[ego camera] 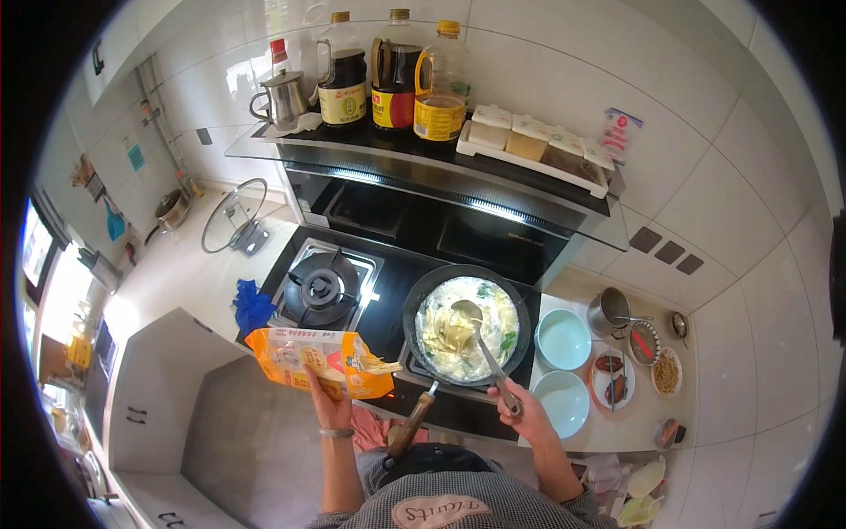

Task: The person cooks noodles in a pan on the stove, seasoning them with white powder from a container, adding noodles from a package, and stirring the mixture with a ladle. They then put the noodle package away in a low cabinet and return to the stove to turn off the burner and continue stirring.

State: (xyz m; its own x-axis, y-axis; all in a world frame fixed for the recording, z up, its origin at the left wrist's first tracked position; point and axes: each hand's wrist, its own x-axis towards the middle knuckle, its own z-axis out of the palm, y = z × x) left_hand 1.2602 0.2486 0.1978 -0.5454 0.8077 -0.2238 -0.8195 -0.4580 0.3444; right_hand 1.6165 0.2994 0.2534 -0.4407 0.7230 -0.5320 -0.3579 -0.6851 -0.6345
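Note:
My left hand (328,400) grips an orange bag of dried noodles (291,371), held level left of the pan, with noodle ends sticking out of its right end. In my right hand (525,406) is the handle of a metal ladle (486,350). The ladle's bowl sits in the pan among pale broth, greens and yellowish pieces (439,330). That dark frying pan (411,311) rests on the right burner, its wooden handle (413,423) pointing towards me.
Two light-blue bowls (563,338) stand right of the stove, beside a plate of browned food with chopsticks (611,370) and a small saucepan (608,311). Left are a bare gas burner (322,289), a blue cloth (251,307) and a glass lid (234,215). Bottles (396,82) line the shelf above.

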